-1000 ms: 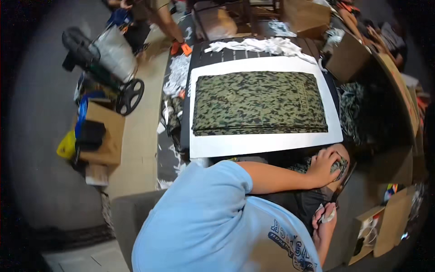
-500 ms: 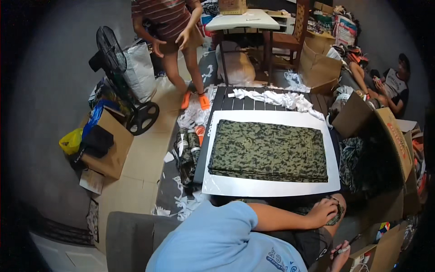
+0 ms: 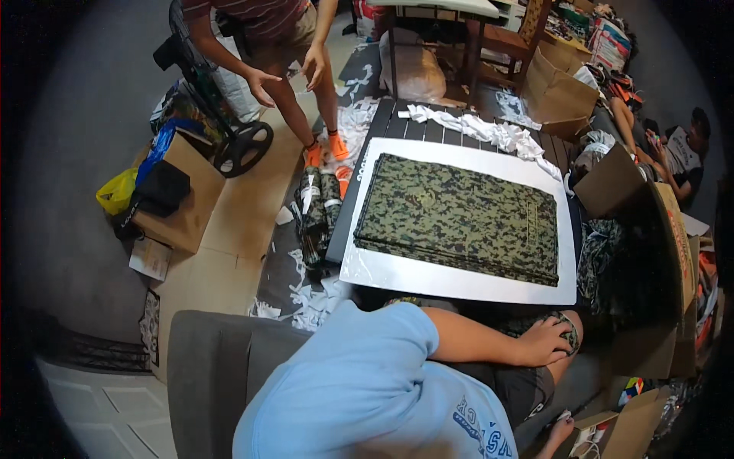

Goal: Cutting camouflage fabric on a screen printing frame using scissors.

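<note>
My left hand [image 3: 547,342] lies over my bent knee, fingers spread on dark camouflage-patterned cloth, gripping nothing that I can see. Low at the right, my right hand [image 3: 564,430] shows only in part. Its fingers look closed around a small whitish and dark thing, too small to name. Beyond my left arm, a flat stack of folded camouflage cloth [image 3: 459,218] rests on a white board [image 3: 451,280]. The top piece carries a faint emblem and a lettered strip. Neither hand touches the stack.
The board sits on a dark slatted table [image 3: 394,126] with white cloth scraps [image 3: 489,134] at its far side. Rolled camouflage bundles [image 3: 317,203] lie left of it. A co-worker [image 3: 264,46] stands far left by a fan [image 3: 245,145]. Open cardboard boxes [image 3: 619,183] crowd the right.
The whole view has shifted, so the table and stack sit higher. The co-worker appears farther left, arms still held forward. My left hand stays on the knee; less of my right hand shows.
</note>
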`<state>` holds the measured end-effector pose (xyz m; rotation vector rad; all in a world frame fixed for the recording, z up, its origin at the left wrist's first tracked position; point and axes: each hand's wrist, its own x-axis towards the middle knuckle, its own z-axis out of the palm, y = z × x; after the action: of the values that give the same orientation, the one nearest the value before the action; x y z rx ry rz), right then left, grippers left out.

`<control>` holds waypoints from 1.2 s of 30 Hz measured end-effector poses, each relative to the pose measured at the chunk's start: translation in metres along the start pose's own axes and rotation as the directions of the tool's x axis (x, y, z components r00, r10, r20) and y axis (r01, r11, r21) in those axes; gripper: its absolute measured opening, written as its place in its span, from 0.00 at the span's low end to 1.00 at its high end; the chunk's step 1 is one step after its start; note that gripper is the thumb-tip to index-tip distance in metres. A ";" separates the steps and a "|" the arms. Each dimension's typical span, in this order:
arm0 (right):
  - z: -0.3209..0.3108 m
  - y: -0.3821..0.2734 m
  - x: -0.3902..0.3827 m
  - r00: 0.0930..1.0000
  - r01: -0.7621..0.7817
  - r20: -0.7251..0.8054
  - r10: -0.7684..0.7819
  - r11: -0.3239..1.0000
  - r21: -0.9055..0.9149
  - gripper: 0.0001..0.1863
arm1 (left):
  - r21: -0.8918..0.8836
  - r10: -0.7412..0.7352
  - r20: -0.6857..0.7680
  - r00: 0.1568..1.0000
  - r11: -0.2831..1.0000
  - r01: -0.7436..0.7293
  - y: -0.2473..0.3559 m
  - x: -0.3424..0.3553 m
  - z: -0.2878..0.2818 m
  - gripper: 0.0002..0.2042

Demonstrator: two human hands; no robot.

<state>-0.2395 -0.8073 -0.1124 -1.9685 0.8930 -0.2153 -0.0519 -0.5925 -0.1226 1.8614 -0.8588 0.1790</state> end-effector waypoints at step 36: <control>0.141 -0.119 0.008 0.819 0.556 -0.035 -0.572 0.778 0.293 0.16 | -0.585 0.070 -0.163 0.984 0.797 -0.153 0.099 0.024 -0.139 0.06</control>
<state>-0.1059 -0.6802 -0.0950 -1.8981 0.1833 -0.6013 -0.0623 -0.5066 0.0265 1.1910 -0.8146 0.0882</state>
